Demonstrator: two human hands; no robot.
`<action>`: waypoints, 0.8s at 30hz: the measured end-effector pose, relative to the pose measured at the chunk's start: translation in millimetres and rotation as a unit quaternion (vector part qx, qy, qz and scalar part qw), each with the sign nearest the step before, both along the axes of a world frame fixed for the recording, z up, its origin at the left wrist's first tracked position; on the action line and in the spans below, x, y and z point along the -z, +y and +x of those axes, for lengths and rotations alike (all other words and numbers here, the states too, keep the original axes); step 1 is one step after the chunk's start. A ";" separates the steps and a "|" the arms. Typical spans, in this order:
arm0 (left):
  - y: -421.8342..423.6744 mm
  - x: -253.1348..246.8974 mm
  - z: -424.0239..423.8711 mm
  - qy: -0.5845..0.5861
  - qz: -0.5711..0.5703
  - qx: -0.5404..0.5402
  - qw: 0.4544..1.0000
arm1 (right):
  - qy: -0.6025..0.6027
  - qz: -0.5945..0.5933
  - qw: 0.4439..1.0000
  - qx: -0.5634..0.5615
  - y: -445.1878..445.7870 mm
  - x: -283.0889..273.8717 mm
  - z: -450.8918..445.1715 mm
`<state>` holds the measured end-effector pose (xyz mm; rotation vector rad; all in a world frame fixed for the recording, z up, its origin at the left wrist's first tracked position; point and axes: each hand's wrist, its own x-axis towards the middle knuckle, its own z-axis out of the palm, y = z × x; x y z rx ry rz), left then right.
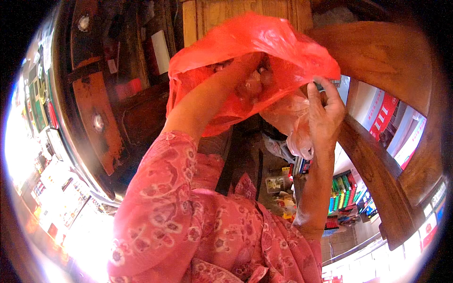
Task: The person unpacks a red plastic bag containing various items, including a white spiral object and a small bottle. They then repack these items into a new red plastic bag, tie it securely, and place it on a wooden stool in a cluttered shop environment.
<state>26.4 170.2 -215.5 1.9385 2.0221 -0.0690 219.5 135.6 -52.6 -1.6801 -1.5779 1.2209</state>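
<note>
A red plastic bag [258, 39] is spread wide before me, its mouth facing me. My left forearm reaches into it; my left hand [253, 60] is mostly hidden inside, so its fingers and anything in them cannot be made out. Several small roundish things [254, 83], tinted red, lie in the bag near my wrist; their kind is unclear. At the bag's right edge, my right hand [325, 106] grips the rim between thumb and fingers. A pale, thin plastic bag [300, 138] hangs just left of my right wrist.
A curved wooden chair frame [375, 169] stands at the right, with a wooden panel [244, 14] behind the red bag. Dark, worn wooden furniture [95, 120] is at the left. Colourful packaged goods [343, 192] lie low at the right, beyond my right forearm.
</note>
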 end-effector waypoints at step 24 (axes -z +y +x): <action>19.3 0.2 -11.4 -0.013 -0.015 -0.015 1.000 | -0.027 -0.015 0.999 -0.017 5.6 -6.3 -6.7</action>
